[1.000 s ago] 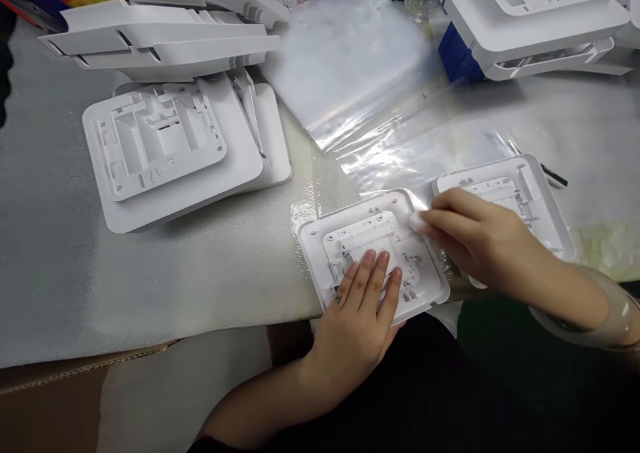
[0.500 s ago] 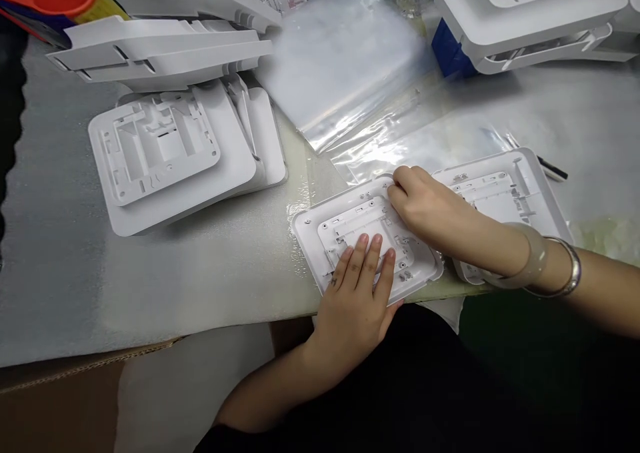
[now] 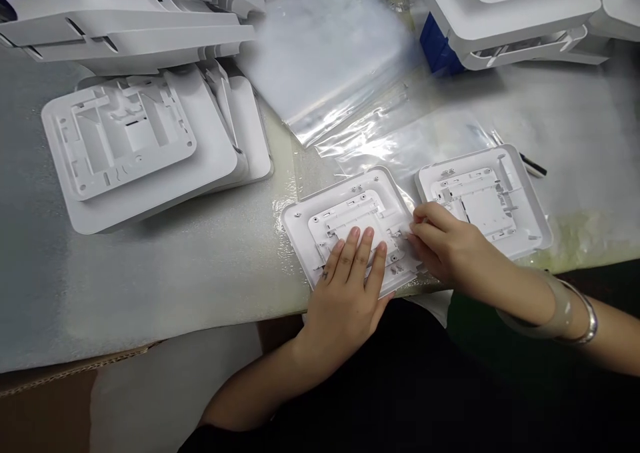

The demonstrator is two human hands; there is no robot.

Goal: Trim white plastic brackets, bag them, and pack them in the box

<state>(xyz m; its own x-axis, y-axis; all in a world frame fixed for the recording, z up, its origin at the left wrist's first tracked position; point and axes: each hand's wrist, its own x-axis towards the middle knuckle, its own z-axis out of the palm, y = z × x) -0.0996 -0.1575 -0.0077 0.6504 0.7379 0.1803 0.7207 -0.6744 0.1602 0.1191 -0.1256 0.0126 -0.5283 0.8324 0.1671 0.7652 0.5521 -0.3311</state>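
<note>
A white plastic cover [image 3: 345, 209] lies inner side up at the table's near edge. My left hand [image 3: 350, 286] rests flat on its near half, fingers stretched out and holding it down. My right hand [image 3: 445, 246] is at the cover's right edge, fingers curled against that edge; what they pinch, if anything, is hidden. A second white cover [image 3: 483, 199] lies just to the right, inner side up, untouched. A bangle and a bracelet sit on my right wrist.
A stack of larger white covers [image 3: 145, 146] lies at the left, with more white mouldings [image 3: 130, 29] behind. Clear plastic bags [image 3: 330, 59] spread across the middle. More white covers [image 3: 510, 13] sit on a blue box at the back right. A black pen [image 3: 530, 164] lies right.
My right hand has drawn back from the near cover's far right corner to its right edge. My left hand has stayed flat on the cover. The view has shifted slightly.
</note>
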